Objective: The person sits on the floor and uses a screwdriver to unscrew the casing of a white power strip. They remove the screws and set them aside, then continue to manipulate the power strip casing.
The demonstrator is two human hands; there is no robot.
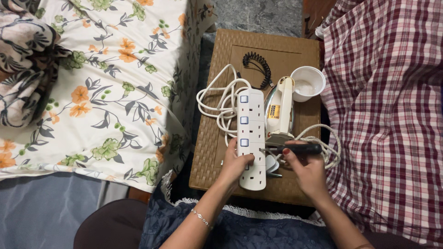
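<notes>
A white power strip (251, 120) with several sockets lies lengthwise on a brown woven stool (217, 124). My left hand (234, 162) grips its near end from the left side. My right hand (308, 169) holds a black-handled screwdriver (295, 149), whose metal tip points left and touches the strip's right edge. The strip's white cable (220, 99) lies coiled to its left. A white plug is partly hidden under my right hand.
A white clothes iron (280, 110) lies right of the strip, with a braided cord (328, 144) and a coiled black cord (258, 64). A white cup (308, 83) stands behind. A floral sheet (101, 83) covers the left, a plaid cloth (387, 115) the right.
</notes>
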